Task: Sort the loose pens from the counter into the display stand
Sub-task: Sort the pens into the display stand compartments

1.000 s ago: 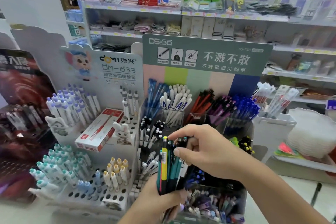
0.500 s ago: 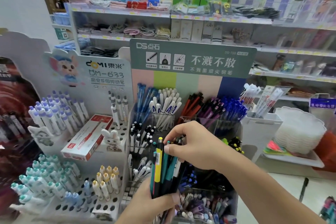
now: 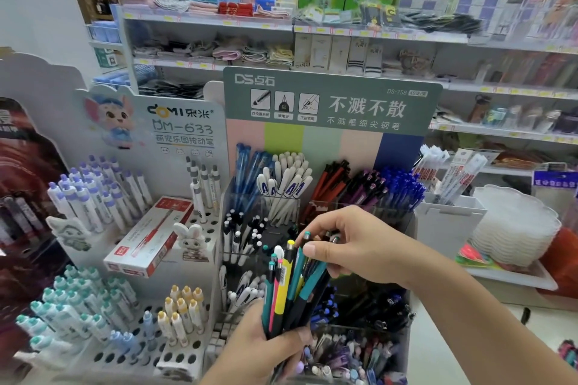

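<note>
Store shelving fills the upper frame behind a green-headed clear-compartment pen display stand (image 3: 331, 103) at centre; left hand (image 3: 266, 344) grips a fanned bundle of teal, yellow and pink pens (image 3: 287, 287) at lower centre, right hand (image 3: 350, 247) pinching their tops.

pen bundle (image 3: 291, 287) before display stand (image 3: 331, 103) | boxed pens (image 3: 150, 237) left | shelves (image 3: 344, 31) behind

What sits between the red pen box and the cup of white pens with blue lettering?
In the head view, a few grey-and-white pens stand in the holed rack between the red pen box and the white pens.
</note>
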